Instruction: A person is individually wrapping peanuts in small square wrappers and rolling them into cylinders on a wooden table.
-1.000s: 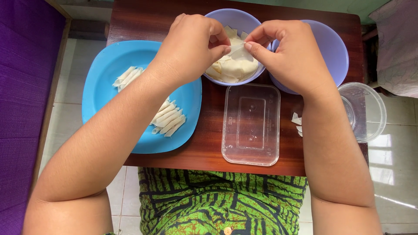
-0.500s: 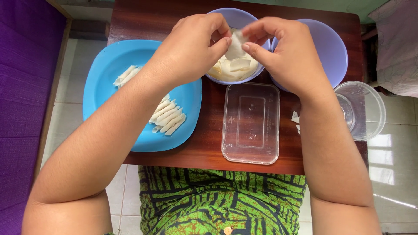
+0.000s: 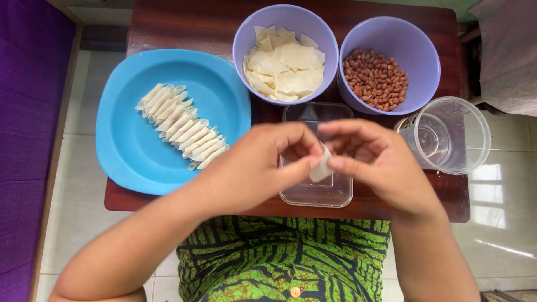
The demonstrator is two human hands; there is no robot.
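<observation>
**Wrapper pinched over an empty tub**

A small pale wrapper (image 3: 320, 168) was held between both hands, above a clear rectangular tub (image 3: 316, 193) in which nothing could be seen. The left hand (image 3: 258, 168) was closed on the wrapper's left edge with thumb and fingertips; the right hand (image 3: 372, 159) was pinched on its right edge. The two hands were brought close together, nearly touching at the fingertips.

Behind the tub, two lilac bowls were set side by side on the dark wooden table (image 3: 190, 25). The left bowl (image 3: 246, 42) was filled with flat, cream-coloured wrappers, loosely heaped. The right bowl (image 3: 422, 50) was partly filled with reddish-brown peanuts (image 3: 376, 79).

At the left, a blue plate (image 3: 128, 151) was laid with a slanting row of rolled pieces (image 3: 182, 126), packed side by side. At the right, a clear round container (image 3: 467, 134) was seen with a clear cup (image 3: 428, 140) inside it; nothing else could be made out in either.
</observation>
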